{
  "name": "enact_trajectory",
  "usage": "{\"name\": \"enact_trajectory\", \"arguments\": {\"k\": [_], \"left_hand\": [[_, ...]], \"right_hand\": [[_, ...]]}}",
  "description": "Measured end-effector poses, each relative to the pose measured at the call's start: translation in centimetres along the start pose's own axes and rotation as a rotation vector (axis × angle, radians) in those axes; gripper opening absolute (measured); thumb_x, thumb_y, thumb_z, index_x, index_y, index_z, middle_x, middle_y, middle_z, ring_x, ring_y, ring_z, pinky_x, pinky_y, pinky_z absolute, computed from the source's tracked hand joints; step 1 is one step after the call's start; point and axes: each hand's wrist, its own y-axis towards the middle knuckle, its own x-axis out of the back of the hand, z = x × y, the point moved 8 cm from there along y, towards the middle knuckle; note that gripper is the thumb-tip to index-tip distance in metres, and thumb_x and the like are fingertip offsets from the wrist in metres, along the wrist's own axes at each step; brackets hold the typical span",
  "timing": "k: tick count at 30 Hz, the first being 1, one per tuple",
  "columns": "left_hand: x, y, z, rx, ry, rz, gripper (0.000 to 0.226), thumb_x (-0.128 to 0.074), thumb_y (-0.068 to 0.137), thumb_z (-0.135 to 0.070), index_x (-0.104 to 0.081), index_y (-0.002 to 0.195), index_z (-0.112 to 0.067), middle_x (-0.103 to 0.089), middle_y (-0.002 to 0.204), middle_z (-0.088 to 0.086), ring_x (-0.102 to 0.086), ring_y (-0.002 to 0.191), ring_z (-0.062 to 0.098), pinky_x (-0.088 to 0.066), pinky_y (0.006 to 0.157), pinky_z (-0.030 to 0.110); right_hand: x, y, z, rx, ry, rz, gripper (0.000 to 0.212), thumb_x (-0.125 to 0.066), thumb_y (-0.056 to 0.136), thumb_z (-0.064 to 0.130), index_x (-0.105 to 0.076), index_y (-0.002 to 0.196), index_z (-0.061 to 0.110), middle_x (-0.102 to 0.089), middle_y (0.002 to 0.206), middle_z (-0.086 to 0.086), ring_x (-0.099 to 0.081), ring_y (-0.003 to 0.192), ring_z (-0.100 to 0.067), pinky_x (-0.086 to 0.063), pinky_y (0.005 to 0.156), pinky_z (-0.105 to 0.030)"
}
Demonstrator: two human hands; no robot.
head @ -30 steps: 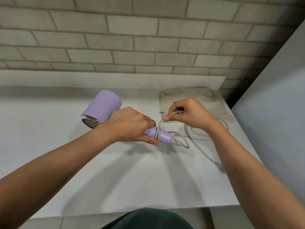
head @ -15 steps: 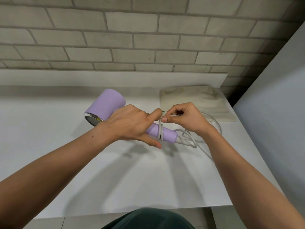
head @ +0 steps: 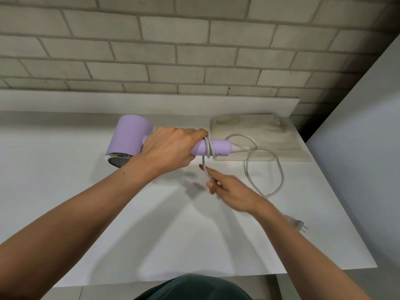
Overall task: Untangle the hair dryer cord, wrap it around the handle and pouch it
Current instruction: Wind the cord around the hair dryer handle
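The lilac hair dryer was held over the white table, barrel at the left and handle pointing toward 3 o'clock. The left hand gripped the upper handle with its fingers curled closed round it. Two turns of the white cord lay round the handle just beside that hand. At 5 o'clock of the turns, the right hand pinched the cord between thumb and fingers. The beige pouch lay flat at 1 o'clock of the handle. The plug rested at 4 o'clock of the right hand.
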Motion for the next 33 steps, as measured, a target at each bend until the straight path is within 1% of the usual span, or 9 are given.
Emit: {"name": "enact_trajectory", "arguments": {"k": [3, 6, 9, 12, 19, 24, 28, 31, 33], "left_hand": [[-1.1, 0.5, 0.5, 0.033, 0.059, 0.058, 0.036, -0.052, 0.083, -0.015, -0.054, 0.115, -0.031, -0.068, 0.097, -0.009, -0.051, 0.068, 0.026, -0.022, 0.046, 0.029], [-2.3, 0.5, 0.0, -0.005, 0.090, 0.110, 0.043, -0.053, 0.083, -0.014, -0.053, 0.122, -0.033, -0.067, 0.095, -0.008, -0.054, 0.070, 0.026, -0.020, 0.046, 0.028], [-2.8, 0.5, -1.0, -0.073, 0.083, 0.157, 0.041, -0.059, 0.091, -0.043, -0.048, 0.130, -0.037, -0.069, 0.099, -0.008, -0.066, 0.080, 0.024, -0.021, 0.046, 0.028], [-2.6, 0.2, -1.9, -0.085, 0.082, 0.219, 0.058, -0.053, 0.077, -0.086, -0.045, 0.097, -0.032, -0.059, 0.079, -0.010, -0.059, 0.071, 0.022, -0.024, 0.048, 0.029], [-1.4, 0.1, -2.0, -0.102, 0.096, 0.121, 0.076, -0.040, 0.070, -0.097, -0.056, 0.097, -0.028, -0.066, 0.079, -0.007, -0.056, 0.066, 0.024, -0.029, 0.049, 0.031], [-0.9, -0.7, -1.9, -0.073, 0.113, 0.113, 0.086, -0.045, 0.070, -0.096, -0.046, 0.118, -0.025, -0.058, 0.069, -0.003, -0.049, 0.061, 0.028, -0.024, 0.049, 0.032], [-1.1, -1.2, -2.1, -0.046, 0.093, 0.167, 0.099, -0.049, 0.070, -0.094, -0.034, 0.136, -0.021, -0.041, 0.057, -0.004, -0.049, 0.061, 0.032, -0.026, 0.047, 0.032], [-1.3, -1.3, -2.4, -0.063, 0.124, 0.195, 0.126, -0.045, 0.070, -0.096, 0.004, 0.160, -0.023, -0.059, 0.067, 0.002, -0.049, 0.060, 0.029, -0.024, 0.047, 0.032], [-1.2, -1.4, -2.5, -0.071, 0.118, 0.192, 0.132, -0.044, 0.070, -0.096, 0.023, 0.158, -0.024, -0.056, 0.066, -0.002, -0.041, 0.053, 0.024, -0.017, 0.045, 0.031]], "right_hand": [[-1.4, -2.0, 2.7, 0.029, -0.187, 0.179, 0.059, -0.038, 0.108, 0.015, -0.023, 0.160, 0.037, -0.061, 0.121, 0.007, -0.058, 0.104, -0.009, -0.047, 0.099, -0.028], [1.3, -3.6, 7.2, 0.158, -0.320, 0.078, 0.041, -0.040, 0.110, 0.022, -0.037, 0.148, 0.035, -0.052, 0.146, 0.016, -0.057, 0.124, -0.016, -0.048, 0.102, -0.037], [5.9, -3.9, 10.4, 0.275, -0.561, -0.206, 0.033, -0.046, 0.108, 0.027, -0.038, 0.130, 0.050, -0.038, 0.132, 0.023, -0.062, 0.107, -0.018, -0.048, 0.073, -0.036], [8.6, -2.9, 10.8, 0.257, -0.709, -0.344, 0.025, -0.054, 0.104, 0.028, -0.054, 0.123, 0.045, -0.044, 0.104, 0.011, -0.063, 0.085, -0.023, -0.040, 0.060, -0.033], [10.8, -1.9, 9.7, 0.326, -0.745, -0.629, 0.018, -0.064, 0.094, 0.035, -0.080, 0.101, 0.033, -0.057, 0.094, 0.002, -0.054, 0.087, -0.026, -0.038, 0.076, -0.041], [10.6, -1.2, 9.2, 0.232, -0.473, -0.523, 0.025, -0.061, 0.093, 0.031, -0.083, 0.103, 0.025, -0.073, 0.085, -0.001, -0.067, 0.078, -0.027, -0.052, 0.067, -0.042], [8.8, -0.6, 9.7, 0.201, -0.739, -0.375, 0.037, -0.043, 0.094, 0.031, -0.078, 0.105, 0.028, -0.077, 0.090, -0.001, -0.067, 0.084, -0.033, -0.042, 0.070, -0.036], [8.0, -1.4, 10.0, 0.157, -0.734, -0.214, 0.026, -0.048, 0.091, 0.028, -0.066, 0.108, 0.021, -0.071, 0.086, -0.004, -0.059, 0.081, -0.033, -0.036, 0.072, -0.036], [7.0, -2.2, 10.2, 0.134, -0.685, -0.134, 0.032, -0.055, 0.090, 0.034, -0.056, 0.117, 0.018, -0.062, 0.085, 0.000, -0.054, 0.083, -0.029, -0.044, 0.088, -0.040]]}}
